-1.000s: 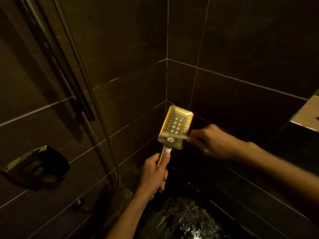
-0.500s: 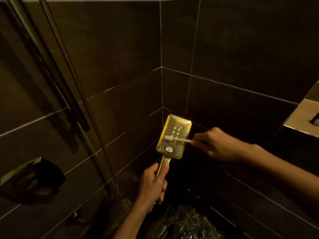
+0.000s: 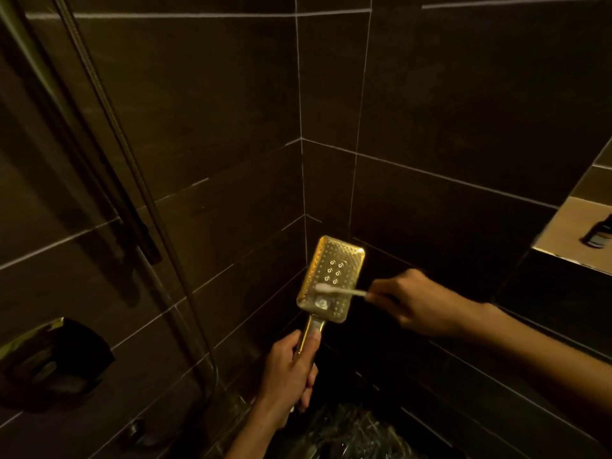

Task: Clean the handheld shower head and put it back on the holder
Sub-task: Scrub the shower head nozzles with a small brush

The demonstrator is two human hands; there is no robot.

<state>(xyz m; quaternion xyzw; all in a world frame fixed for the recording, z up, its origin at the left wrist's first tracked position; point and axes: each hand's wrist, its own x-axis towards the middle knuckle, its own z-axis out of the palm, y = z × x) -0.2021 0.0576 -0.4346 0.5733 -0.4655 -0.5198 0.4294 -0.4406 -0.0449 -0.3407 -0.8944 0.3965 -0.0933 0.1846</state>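
A gold rectangular handheld shower head stands upright in the tiled corner, its nozzle face turned toward me. My left hand grips its handle from below. My right hand holds a white toothbrush, whose bristle end lies across the lower part of the nozzle face. The metal hose runs down the left wall beside a dark vertical rail. The holder itself I cannot make out.
Dark tiled walls meet in a corner behind the shower head. A shiny valve handle projects from the left wall. A lit niche at right holds a dark bottle. Something glossy and crinkled lies on the floor below.
The toothbrush has slid down the nozzle face toward its lower part. The view has tilted up slightly, showing more of the niche and the bottle.
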